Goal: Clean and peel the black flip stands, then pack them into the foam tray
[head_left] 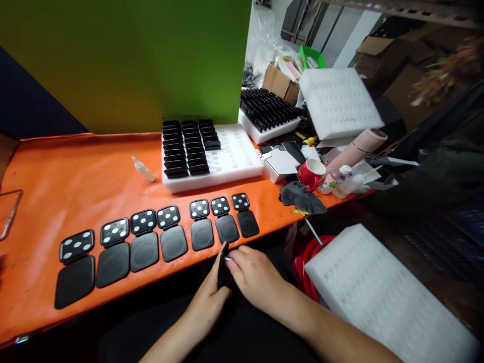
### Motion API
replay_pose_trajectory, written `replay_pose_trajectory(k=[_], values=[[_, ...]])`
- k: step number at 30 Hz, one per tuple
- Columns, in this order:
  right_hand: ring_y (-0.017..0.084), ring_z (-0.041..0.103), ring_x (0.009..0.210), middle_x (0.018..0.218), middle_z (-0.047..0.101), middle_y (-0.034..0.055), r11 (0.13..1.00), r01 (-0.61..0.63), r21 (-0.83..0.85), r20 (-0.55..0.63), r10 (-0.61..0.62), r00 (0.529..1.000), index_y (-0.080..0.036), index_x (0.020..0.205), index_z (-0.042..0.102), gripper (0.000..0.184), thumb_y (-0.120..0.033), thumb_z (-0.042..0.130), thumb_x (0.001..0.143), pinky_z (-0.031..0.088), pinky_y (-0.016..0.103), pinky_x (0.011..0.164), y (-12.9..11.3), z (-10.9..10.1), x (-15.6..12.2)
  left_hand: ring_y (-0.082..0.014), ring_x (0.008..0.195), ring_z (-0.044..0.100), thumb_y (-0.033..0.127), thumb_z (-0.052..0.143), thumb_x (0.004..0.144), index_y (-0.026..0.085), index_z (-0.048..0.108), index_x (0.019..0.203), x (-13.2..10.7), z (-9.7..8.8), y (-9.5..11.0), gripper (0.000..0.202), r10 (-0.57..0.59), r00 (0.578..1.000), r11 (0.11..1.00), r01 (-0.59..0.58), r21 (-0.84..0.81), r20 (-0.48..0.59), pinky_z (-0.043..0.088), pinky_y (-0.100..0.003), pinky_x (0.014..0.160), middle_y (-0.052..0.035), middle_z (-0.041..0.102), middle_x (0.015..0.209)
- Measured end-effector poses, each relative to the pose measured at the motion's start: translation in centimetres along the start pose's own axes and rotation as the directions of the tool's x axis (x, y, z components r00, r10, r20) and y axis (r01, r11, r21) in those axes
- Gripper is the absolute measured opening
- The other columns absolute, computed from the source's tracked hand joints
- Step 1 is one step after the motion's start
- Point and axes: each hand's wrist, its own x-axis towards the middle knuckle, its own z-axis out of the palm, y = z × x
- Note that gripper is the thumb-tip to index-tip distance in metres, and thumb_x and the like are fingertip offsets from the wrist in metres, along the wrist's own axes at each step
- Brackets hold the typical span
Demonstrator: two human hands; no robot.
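Note:
Both my hands meet just below the orange table's (75,171) front edge. My left hand (209,297) is closed round a flat black case (223,267), held on edge. My right hand (255,277) pinches a thin silvery tool (228,258) against the case's top. Just beyond my hands, a row of several opened black cases (151,242) lies along the table front, each with a white-dotted upper half and a plain black lower half.
A white foam tray (230,161) with stacked black cases stands mid-table, a small clear bottle (143,169) to its left. Another filled tray (264,113), a red mug (310,174), a dark cloth (302,197), boxes and clutter lie at right. A white foam sheet (378,292) rests at lower right.

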Motion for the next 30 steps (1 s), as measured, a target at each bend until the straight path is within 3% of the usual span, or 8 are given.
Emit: replay_pose_trajectory(k=[6, 11, 16, 21, 26, 30], values=[[0.016, 0.055, 0.075, 0.082, 0.060, 0.0040, 0.998, 0.017, -0.064, 0.051, -0.014, 0.999, -0.018, 0.085, 0.057, 0.023, -0.027, 0.037, 0.089, 0.038, 0.026, 0.068, 0.1, 0.0, 0.3, -0.0236, 0.121, 0.037, 0.005, 0.038, 0.069, 0.023, 0.015, 0.139, 0.3, -0.1, 0.0, 0.076, -0.046, 0.999, 0.999, 0.046, -0.022, 0.016, 0.027, -0.041, 0.102, -0.0033, 0.040, 0.135], [0.016, 0.055, 0.074, 0.082, 0.060, 0.0029, 0.999, 0.006, -0.048, 0.045, -0.004, 0.999, -0.019, 0.086, 0.058, 0.028, -0.044, 0.046, 0.083, 0.036, 0.025, 0.064, -0.2, -0.3, 0.7, -0.0227, 0.123, 0.035, 0.018, 0.041, 0.082, 0.022, 0.022, 0.137, 0.2, 0.1, 0.5, 0.058, 0.015, 0.999, 1.000, -0.016, -0.015, -0.046, 0.027, -0.038, 0.103, -0.0051, 0.039, 0.136], [0.013, 0.055, 0.070, 0.076, 0.060, -0.0005, 1.000, 0.022, 0.012, 0.055, -0.023, 0.998, -0.020, 0.078, 0.060, 0.019, -0.034, 0.048, 0.083, 0.034, 0.023, 0.061, 0.0, 1.3, 0.2, -0.0252, 0.120, 0.039, 0.022, 0.043, 0.081, 0.021, 0.025, 0.136, 0.7, 0.1, 0.3, 0.058, 0.002, 1.000, 0.992, -0.004, -0.127, -0.014, 0.033, -0.039, 0.099, -0.0063, 0.042, 0.134], [0.012, 0.056, 0.076, 0.083, 0.060, 0.0003, 0.989, -0.022, 0.147, 0.075, 0.011, 0.997, -0.020, 0.086, 0.059, 0.021, -0.030, 0.041, 0.089, 0.037, 0.021, 0.067, 0.6, 2.5, -0.6, -0.0246, 0.126, 0.031, 0.022, 0.047, 0.076, 0.018, 0.028, 0.134, 0.9, 0.0, -0.2, 0.061, -0.059, 0.993, 0.974, 0.035, -0.223, -0.103, 0.023, -0.039, 0.105, -0.0051, 0.037, 0.137], [0.013, 0.055, 0.076, 0.083, 0.058, 0.0017, 0.992, -0.069, 0.101, 0.020, 0.068, 0.998, -0.019, 0.087, 0.056, 0.021, -0.027, 0.037, 0.091, 0.039, 0.022, 0.068, 0.7, 2.7, -0.5, -0.0227, 0.126, 0.031, 0.008, 0.041, 0.068, 0.018, 0.024, 0.136, 0.8, 0.4, -0.6, 0.071, -0.056, 0.997, 0.992, 0.049, -0.118, -0.057, 0.020, -0.040, 0.106, -0.0050, 0.035, 0.138], [0.014, 0.054, 0.073, 0.080, 0.056, 0.0024, 0.999, -0.033, -0.006, 0.024, 0.033, 0.999, -0.018, 0.083, 0.055, 0.023, -0.027, 0.035, 0.091, 0.039, 0.025, 0.066, 0.6, 2.4, -0.3, -0.0203, 0.128, 0.028, 0.005, 0.039, 0.068, 0.019, 0.012, 0.139, 0.8, 0.5, -0.9, 0.077, -0.035, 0.999, 0.999, 0.035, 0.015, -0.040, 0.018, -0.039, 0.106, -0.0058, 0.029, 0.141]])
